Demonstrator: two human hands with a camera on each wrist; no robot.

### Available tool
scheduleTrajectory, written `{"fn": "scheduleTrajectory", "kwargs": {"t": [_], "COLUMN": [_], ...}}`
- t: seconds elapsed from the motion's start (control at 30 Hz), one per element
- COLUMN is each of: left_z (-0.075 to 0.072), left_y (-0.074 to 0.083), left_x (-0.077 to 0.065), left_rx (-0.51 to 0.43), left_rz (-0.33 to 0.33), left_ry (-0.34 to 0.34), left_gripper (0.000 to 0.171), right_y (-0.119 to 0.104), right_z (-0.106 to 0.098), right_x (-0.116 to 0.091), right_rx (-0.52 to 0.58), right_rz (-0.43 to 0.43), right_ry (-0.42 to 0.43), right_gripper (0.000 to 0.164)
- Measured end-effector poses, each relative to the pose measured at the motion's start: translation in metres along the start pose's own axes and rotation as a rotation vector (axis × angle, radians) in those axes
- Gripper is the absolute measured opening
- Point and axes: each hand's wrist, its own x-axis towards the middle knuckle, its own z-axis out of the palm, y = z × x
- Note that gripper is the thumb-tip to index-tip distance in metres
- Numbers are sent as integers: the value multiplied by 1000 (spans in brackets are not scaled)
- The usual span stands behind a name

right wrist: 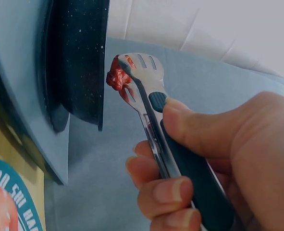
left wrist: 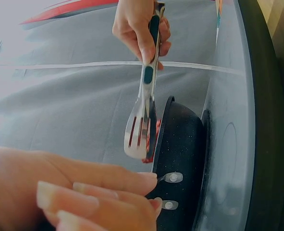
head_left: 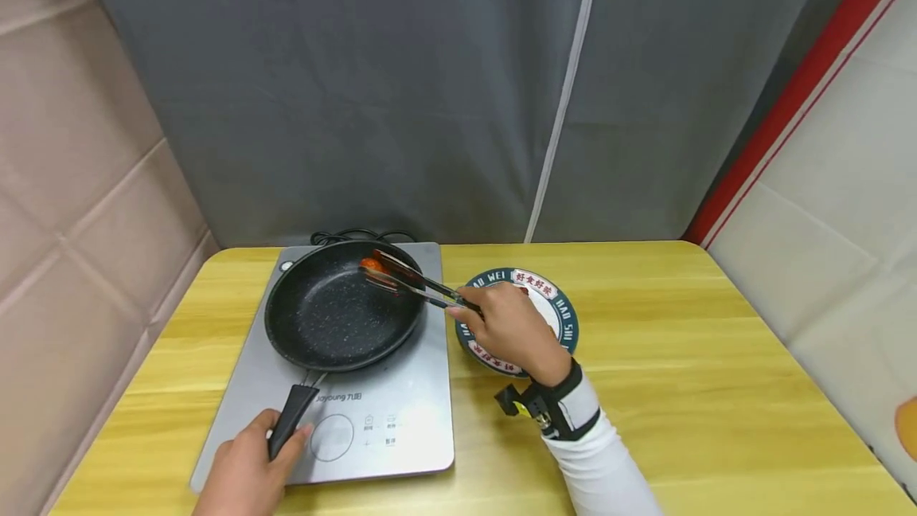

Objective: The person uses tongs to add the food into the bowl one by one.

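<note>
My left hand [head_left: 243, 460] grips the black handle [head_left: 295, 412] of a dark speckled frying pan [head_left: 325, 321]. The pan sits on a silver induction cooker [head_left: 415, 436]. In my right hand [head_left: 509, 329] is a pair of metal tongs [head_left: 430, 287] with dark green grips, thumb on one side and fingers curled on the other. Between the slotted tong heads is a glossy red piece of food [right wrist: 117, 77], held over the pan's right side. Below the right hand lies a round plate [head_left: 568, 321] with a green lettered rim, partly hidden by that hand. A red piece of food [right wrist: 0, 209] rests on it.
Behind the cooker a black cable [head_left: 365, 234] lies coiled against a grey curtain [head_left: 358, 102]. The yellow wood-grain table [head_left: 680, 341] extends to the right. Padded beige panels [head_left: 86, 181] stand at the left, and a white wall [head_left: 845, 205] at the right.
</note>
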Motion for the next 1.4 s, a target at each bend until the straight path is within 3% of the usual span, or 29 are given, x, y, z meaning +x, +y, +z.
{"fn": "scheduleTrajectory", "kwargs": {"t": [0.17, 0.7, 1.0, 1.4], "left_z": [-1, -5, -3, 1], "left_y": [1, -3, -2, -3], "left_x": [2, 2, 5, 4], "left_rx": [15, 42, 32, 45], "left_rz": [29, 17, -10, -13], "left_ry": [0, -3, -5, 1], "left_gripper": [30, 28, 28, 31], "right_y": [-2, -7, -8, -18], "right_z": [8, 29, 28, 23], "right_x": [6, 24, 28, 36], "right_rx": [-20, -122, -143, -168], "right_rz": [17, 59, 33, 137], "right_ry": [9, -23, -27, -119], "right_gripper": [25, 27, 28, 25]}}
